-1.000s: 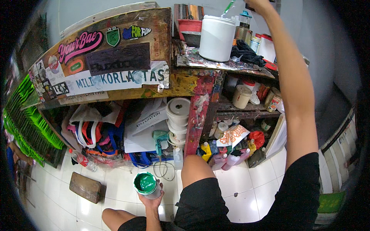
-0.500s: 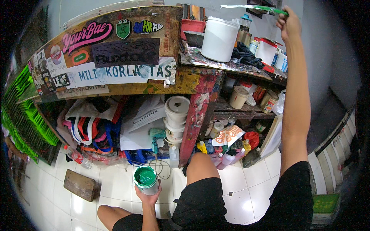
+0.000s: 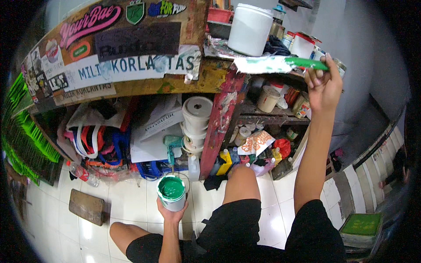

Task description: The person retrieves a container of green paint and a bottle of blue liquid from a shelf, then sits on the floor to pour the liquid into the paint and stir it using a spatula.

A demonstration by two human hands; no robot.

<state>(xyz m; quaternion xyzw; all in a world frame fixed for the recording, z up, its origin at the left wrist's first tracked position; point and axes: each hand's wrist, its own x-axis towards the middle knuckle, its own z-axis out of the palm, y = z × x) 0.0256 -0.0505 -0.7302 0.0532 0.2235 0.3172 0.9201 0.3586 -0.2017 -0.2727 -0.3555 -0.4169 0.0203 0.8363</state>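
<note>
In my right hand (image 3: 323, 85), raised at the upper right, is a spatula (image 3: 265, 65). Its handle is green and its flat blade, smeared with white, points left across the front edge of the shelf top. My fingers close round the handle end. Low in the middle, my left hand (image 3: 172, 214) cups a small white tub (image 3: 173, 204) from below and the side. Thick green paint (image 3: 171, 188) fills much of it, with smears on the rim. The tub is upright, well apart from the spatula.
A large white bucket (image 3: 250, 30) stands on the paint-stained shelf top (image 3: 215, 51), just behind the spatula. Below are jars (image 3: 268, 100) and bottles. Stacked white pails (image 3: 197, 116) and a teal heat gun (image 3: 171, 144) are ahead. A low wooden stool (image 3: 87, 207) sits left on the tiles.
My right hand has come down with the spatula, whose blade now shows its broad white face over the shelf edge. The view has shifted slightly; my left hand still holds the tub.
</note>
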